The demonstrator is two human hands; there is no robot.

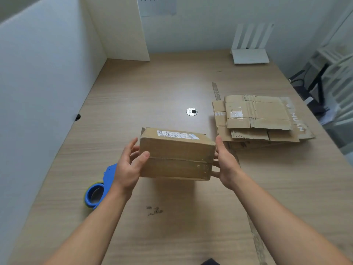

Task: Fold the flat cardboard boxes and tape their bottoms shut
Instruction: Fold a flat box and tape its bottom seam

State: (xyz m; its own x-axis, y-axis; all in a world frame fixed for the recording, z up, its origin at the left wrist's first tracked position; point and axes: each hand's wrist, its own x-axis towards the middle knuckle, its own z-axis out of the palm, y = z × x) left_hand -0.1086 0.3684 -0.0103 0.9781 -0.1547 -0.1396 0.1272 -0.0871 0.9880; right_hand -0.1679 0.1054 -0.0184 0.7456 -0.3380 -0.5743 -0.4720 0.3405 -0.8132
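A folded brown cardboard box [176,155] with a white shipping label on its far face is lifted above the wooden table [152,88]. Two closed flaps face me, meeting at a seam across the middle. My left hand [129,167] grips the box's left end, thumb pressed on the near flaps. My right hand [225,163] holds the right end, fingers curled behind it. A blue tape dispenser [97,190] lies on the table just left of my left wrist. A stack of flat cardboard boxes [257,119] lies to the right.
White partition walls [47,83] close off the left side and back. A white router [250,54] with antennas stands at the back right. A round metal cable grommet [191,111] sits mid-table. A tape strip [216,90] is stuck on the table behind the stack.
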